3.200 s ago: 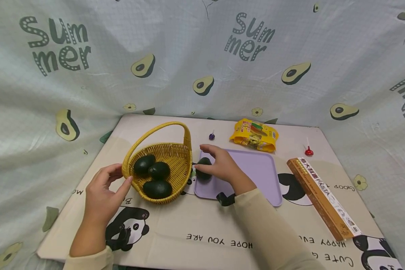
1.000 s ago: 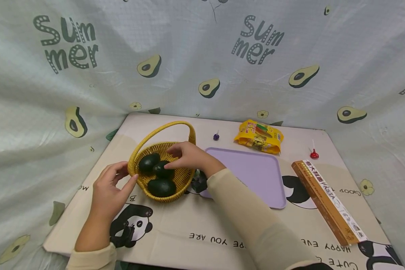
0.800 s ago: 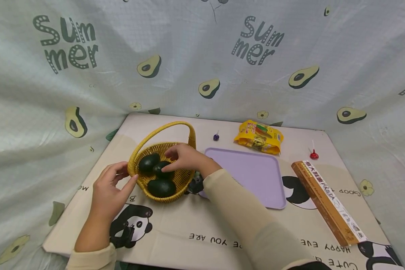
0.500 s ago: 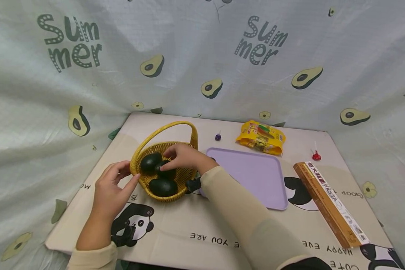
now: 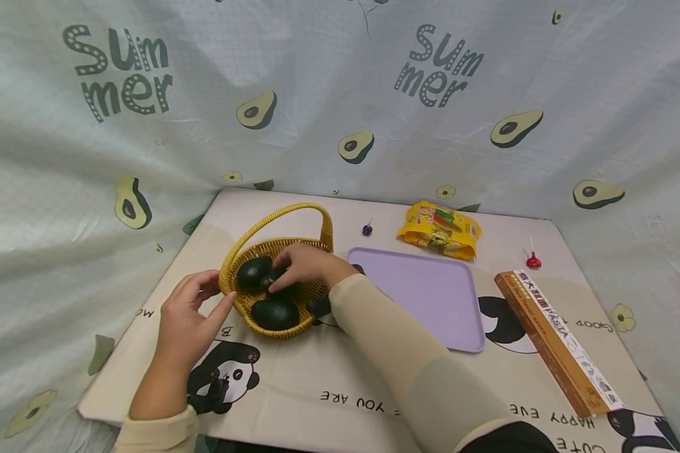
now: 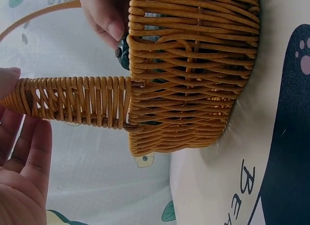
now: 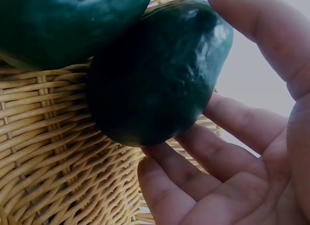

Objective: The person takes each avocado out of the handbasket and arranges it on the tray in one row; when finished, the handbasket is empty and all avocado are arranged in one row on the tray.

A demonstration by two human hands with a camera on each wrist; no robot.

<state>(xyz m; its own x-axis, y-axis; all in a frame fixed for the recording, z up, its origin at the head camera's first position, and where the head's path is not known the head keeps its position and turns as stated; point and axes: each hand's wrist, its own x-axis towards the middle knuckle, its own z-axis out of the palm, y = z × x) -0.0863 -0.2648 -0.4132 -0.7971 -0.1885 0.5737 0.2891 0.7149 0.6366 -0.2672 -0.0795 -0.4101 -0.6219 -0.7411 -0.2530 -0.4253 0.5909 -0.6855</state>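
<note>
A yellow wicker basket (image 5: 303, 308) with a tall arched handle stands left of the middle. My left hand (image 5: 187, 318) grips the foot of its handle, thumb on one side and fingers on the other. Inside the basket lie dark green avocados, one at the front (image 5: 274, 314) and one at the left (image 5: 253, 274). My right hand (image 5: 306, 264) reaches down into the basket. In the right wrist view its thumb and fingers curl round an avocado (image 7: 160, 74), right beside another avocado (image 7: 68, 26). The right hand hides part of the basket's inside in the head view.
A flat lilac tray (image 5: 419, 289) lies right of the basket, partly behind my right sleeve. Behind it are a yellow snack bag (image 5: 439, 229) and a purple lollipop (image 5: 367, 229). A long pasta box (image 5: 558, 343) and a red lollipop (image 5: 533, 260) lie at the right.
My right hand has moved left from the avocado on the tray into the basket, then slightly lower. No avocado shows on the tray now. My left hand stays at the handle.
</note>
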